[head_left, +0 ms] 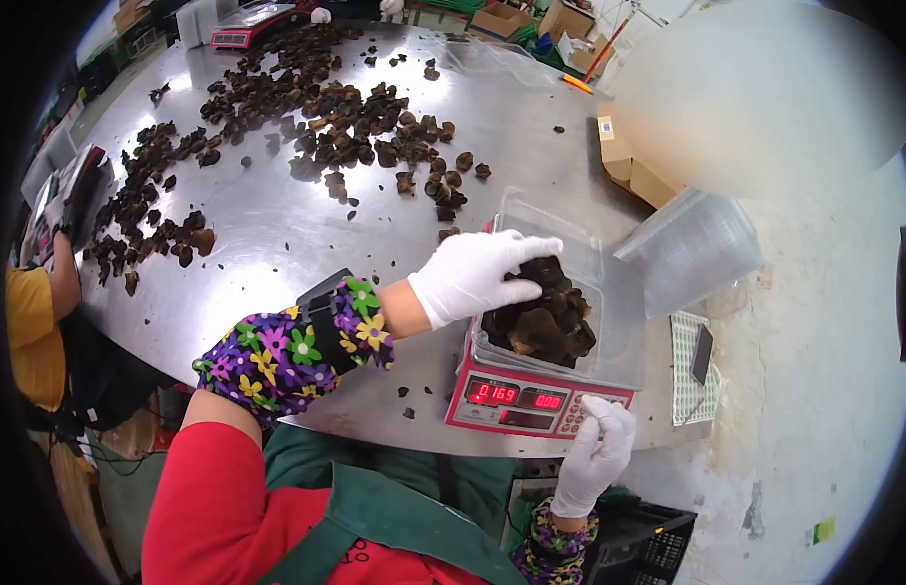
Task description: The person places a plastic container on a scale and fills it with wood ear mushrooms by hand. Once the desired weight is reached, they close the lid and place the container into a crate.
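Observation:
A clear plastic container [597,336] filled with dark brown, mushroom-like pieces [545,327] rests on a red digital scale [460,411], whose display reads 0.169. My left hand [477,276], in a white glove, is over the container's upper left part, with thumb and fingers curved round a dark piece [539,273]. At the scale's front right corner is my right hand [597,453], also white-gloved, its fingers bent beside the keypad. Whether it holds anything is hidden. The container's clear lid part [550,222] stands open behind it.
Many dark pieces [341,132] lie spread over the metal table [277,219]. Stacked clear containers [696,249] and a cardboard box [618,156] are at the right. A co-worker's yellow sleeve [34,312] shows at the left, near another scale [80,185]. A further scale [240,37] stands at the back.

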The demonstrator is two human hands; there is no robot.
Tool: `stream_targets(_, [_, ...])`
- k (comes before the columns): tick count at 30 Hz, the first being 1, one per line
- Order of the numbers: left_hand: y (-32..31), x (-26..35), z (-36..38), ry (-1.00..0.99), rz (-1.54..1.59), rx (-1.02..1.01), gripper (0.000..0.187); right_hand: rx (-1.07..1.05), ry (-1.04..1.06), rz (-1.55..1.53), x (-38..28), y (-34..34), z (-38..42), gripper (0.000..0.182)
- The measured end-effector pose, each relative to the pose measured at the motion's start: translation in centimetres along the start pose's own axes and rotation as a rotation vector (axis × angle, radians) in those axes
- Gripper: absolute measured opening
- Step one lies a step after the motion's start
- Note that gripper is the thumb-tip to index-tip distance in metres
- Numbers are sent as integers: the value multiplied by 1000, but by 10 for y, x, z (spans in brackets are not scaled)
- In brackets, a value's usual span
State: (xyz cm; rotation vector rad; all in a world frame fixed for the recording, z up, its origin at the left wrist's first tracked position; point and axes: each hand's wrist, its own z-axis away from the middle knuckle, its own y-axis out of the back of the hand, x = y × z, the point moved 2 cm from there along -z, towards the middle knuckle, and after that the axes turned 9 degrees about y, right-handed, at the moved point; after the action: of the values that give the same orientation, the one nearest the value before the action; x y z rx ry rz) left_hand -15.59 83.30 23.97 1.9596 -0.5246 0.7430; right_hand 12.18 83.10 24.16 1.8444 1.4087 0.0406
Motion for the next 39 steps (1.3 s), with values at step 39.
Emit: stream_targets(39, [29,-73,283,313,-253,359,29,-447,746,-321,-58,-216,113,45])
